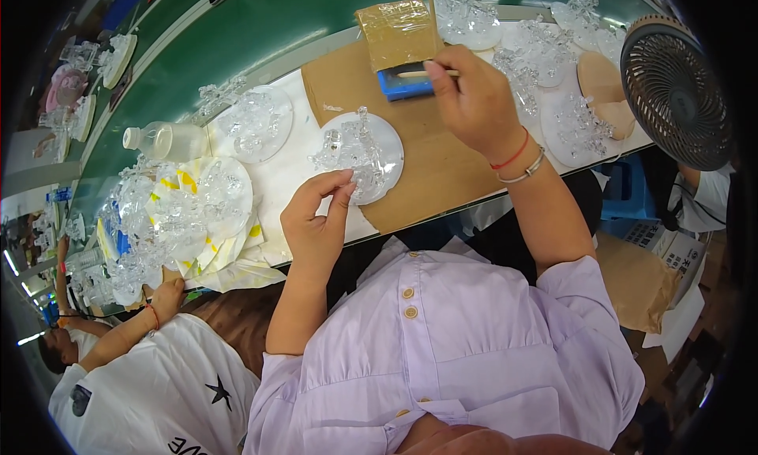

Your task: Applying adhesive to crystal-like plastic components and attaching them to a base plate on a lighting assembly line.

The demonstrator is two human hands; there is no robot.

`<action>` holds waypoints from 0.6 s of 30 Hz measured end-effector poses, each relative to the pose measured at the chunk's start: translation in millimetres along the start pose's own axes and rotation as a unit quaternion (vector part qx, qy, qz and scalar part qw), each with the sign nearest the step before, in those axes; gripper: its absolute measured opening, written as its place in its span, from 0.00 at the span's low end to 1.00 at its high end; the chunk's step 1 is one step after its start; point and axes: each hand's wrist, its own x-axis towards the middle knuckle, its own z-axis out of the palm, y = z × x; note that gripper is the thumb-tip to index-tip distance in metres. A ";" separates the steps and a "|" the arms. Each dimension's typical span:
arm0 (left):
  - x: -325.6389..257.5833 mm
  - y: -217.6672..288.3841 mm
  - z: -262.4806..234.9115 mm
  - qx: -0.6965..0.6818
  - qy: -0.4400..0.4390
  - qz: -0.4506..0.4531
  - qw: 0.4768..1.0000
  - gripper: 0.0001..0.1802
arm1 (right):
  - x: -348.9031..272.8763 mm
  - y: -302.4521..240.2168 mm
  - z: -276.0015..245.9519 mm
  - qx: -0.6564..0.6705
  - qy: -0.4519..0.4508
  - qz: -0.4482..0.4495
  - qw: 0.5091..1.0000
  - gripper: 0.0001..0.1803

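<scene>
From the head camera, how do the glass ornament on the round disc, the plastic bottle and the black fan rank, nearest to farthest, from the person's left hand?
1. Glass ornament, touching the left hand, just above its fingertips.
2. Plastic bottle, up and to the left, near the green strip.
3. Black fan, far right edge of the bench.

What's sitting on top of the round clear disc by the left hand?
A cluster of clear glass figurines stands on the round clear disc. The left hand pinches the disc's near edge, covering that part. The disc rests on a brown cardboard sheet; the figurines' exact shapes cannot be told.
</scene>
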 end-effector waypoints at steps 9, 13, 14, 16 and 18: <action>-0.4 2.0 1.2 0.005 -0.003 0.002 1.000 0.09 | -37.4 -24.4 -46.2 0.067 0.035 0.063 0.995 0.04; -0.4 0.4 1.1 -0.010 -0.002 -0.003 1.000 0.09 | -56.1 -34.3 -49.3 0.125 -0.029 0.050 0.990 0.05; -0.3 0.4 1.1 -0.009 -0.004 -0.003 1.000 0.09 | -58.2 -35.9 -45.9 0.139 -0.048 0.038 0.988 0.05; 0.8 0.5 1.6 0.001 -0.004 -0.003 1.000 0.08 | -55.1 -37.9 -38.9 0.121 -0.067 0.033 0.990 0.04; 1.0 0.7 2.3 -0.003 -0.004 -0.006 1.000 0.08 | -59.5 -34.9 -26.0 0.102 -0.048 0.004 0.994 0.02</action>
